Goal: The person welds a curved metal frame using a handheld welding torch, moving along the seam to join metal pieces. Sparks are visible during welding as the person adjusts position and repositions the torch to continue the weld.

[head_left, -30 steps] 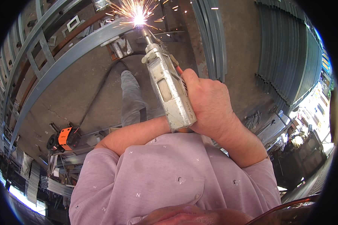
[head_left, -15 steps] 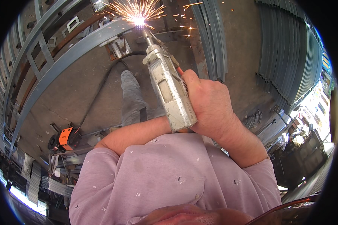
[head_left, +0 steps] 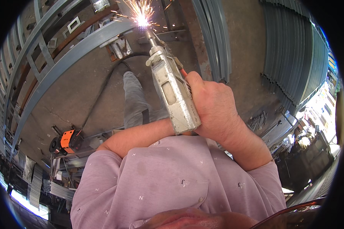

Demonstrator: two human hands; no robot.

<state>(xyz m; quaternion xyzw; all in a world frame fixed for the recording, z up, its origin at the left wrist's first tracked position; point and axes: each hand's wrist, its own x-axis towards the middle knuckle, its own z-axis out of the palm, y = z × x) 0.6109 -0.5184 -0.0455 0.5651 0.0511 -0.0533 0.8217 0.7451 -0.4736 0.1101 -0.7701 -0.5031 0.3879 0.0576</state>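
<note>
A tubular steel frame (head_left: 84,46) sweeps down the left side, its outer bars cut off by the dark fisheye rim. At right lies a stack of grey steel profiles (head_left: 290,57); below it, clutter (head_left: 305,133) dissolves into glare and is hard to make out. The wearer's mauve shirt (head_left: 160,164) fills the lower middle; its chest pocket (head_left: 195,191) is buttoned, and whether it contains anything cannot be told. A bundle of long metal strips (head_left: 214,42) runs off the top edge. A grey trouser leg (head_left: 133,95) is partly covered by the left forearm (head_left: 137,136). An orange-and-black machine (head_left: 67,141) sits at left, a dark cable (head_left: 137,54) rising from it toward the foot. The silver welding gun (head_left: 174,91) is at centre, in front of the chest, its nozzle (head_left: 151,38) aimed at the end of the frame's near bar. The right hand (head_left: 214,100) is clamped around the gun's handle, largely concealing it. The left hand is hidden behind the gun, so its grip cannot be told. White-violet glare and orange sparks (head_left: 141,17) obscure the spot beyond the nozzle.
</note>
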